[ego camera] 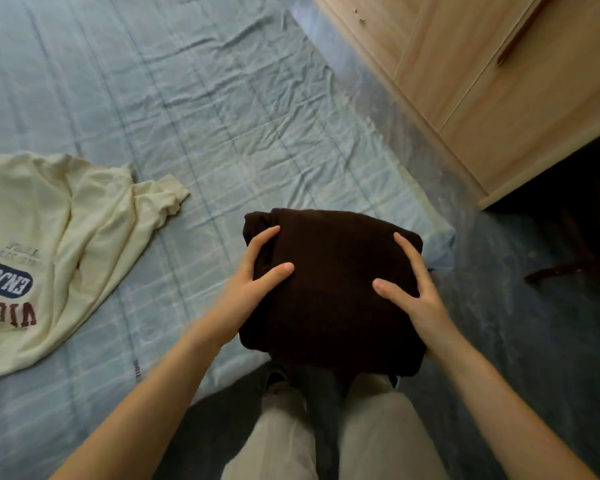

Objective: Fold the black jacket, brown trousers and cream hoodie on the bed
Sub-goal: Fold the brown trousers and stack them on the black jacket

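Nearest, legs (333,441): two knees in pale trousers, below and between both forearms; dark fabric lies beside them on the left-hand side.
Left hand (250,282): pressed on the left part of the folded bundle, fingers spread wide, thumb pointing toward the other hand; it grips the bundle's side.
Right hand (413,289): set on the right part of the same bundle, fingers stretched along its far right edge, thumb pointing inward; it holds that side.
Brown trousers (329,296): a dark, thick folded square held between both hands, just beyond the knees; whether it rests on the bed corner or is lifted off it cannot be told.
Bed (194,109): pale blue checked sheet, creased, reaching from under the hands to the far side and off to the left.
Cream hoodie (39,251): unfolded and rumpled, well to the left of the left hand, printed letters facing up, one cuff bunched toward the bundle.
Floor (520,334): bluish, right of the right hand.
Wardrobe (499,88): light wood, beyond the right hand, far right.
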Demonstrator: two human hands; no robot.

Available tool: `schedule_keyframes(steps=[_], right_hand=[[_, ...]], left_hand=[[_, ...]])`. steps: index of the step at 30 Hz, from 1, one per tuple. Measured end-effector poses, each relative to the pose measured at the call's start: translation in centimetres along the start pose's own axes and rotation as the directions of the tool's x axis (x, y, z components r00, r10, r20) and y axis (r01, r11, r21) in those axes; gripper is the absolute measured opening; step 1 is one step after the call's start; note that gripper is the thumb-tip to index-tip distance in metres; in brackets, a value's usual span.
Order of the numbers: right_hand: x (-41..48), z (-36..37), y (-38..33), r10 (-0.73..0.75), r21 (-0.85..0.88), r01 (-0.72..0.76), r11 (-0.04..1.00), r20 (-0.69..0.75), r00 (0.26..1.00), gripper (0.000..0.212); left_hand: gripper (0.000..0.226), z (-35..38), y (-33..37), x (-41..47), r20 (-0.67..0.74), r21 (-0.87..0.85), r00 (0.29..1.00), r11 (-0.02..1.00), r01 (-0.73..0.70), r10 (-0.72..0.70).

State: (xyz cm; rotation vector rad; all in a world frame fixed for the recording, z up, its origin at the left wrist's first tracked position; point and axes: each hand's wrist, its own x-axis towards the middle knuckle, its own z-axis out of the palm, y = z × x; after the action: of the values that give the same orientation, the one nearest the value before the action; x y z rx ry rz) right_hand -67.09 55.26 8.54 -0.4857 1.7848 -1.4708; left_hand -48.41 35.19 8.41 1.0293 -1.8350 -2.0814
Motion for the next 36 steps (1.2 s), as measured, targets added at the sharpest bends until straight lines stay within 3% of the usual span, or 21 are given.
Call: schedule_keyframes(steps=[9,17,26,36], right_hand=[[-4.8,-16.1,-15.2,-0.182,0.002,0.185,0.983,-0.166,0.969,0.078],[0.1,-29.2,-23.3,-0.271,-0.044,0.267,0.963,-0.155,0.95,0.078],[15.8,-37.7,-25.1,-0.181,-0.05,0.178,0.983,-0.048,0.982,0.08],[38.1,-45.1,-33.6,-0.155,-0.021,0.16,0.987,0.16,0.975,0.079]], left_hand=[[0.067,14.4,18.4,0.6,0.093,0.083,0.975,0.974,-0.21,0.203],[0.062,25.7,27.4,7.3,0.122,0.019,0.94,0.946,-0.322,0.318],[0.066,30.9,28.9,21.8,0.003,0.001,0.971,0.971,-0.239,0.239],[0.072,33.6,37.5,40.0,-0.175,-0.024,0.957,0.971,-0.237,0.23]])
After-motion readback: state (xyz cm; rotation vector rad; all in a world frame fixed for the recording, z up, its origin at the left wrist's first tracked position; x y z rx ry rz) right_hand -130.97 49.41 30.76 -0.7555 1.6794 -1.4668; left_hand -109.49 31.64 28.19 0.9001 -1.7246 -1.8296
